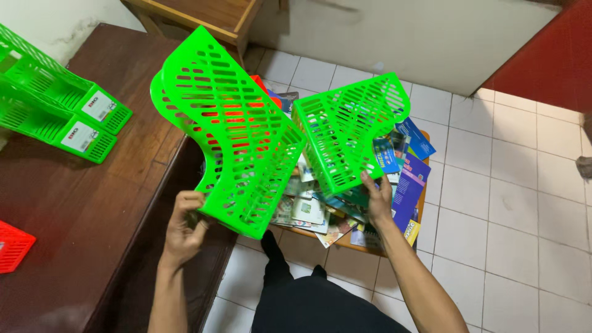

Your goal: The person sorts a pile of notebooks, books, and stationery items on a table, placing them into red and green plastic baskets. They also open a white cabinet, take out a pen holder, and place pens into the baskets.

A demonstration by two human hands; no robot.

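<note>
Your left hand [184, 225], lower left of centre, is closed around the bottom edge of a big green rack [231, 132]; the rack is off the surface, tilted up toward the top centre of the frame. A second green shell sits nested just behind it, and something red shows through the slots, can't tell what. Your right hand [377, 200], centre-right, pinches the lower corner of a smaller green rack [348, 129], fingers up on its edge, and it is also in the air and tilted. The two racks nearly meet at mid frame; contact is unclear. Below and behind them, a tray [345, 243] on the tiled floor [524, 203] carries a messy pile of booklets [401, 179]. A brown desk [92, 185] fills the left side, with two more green racks [58, 105] at upper left and a red rack [12, 245] at the left edge.
</note>
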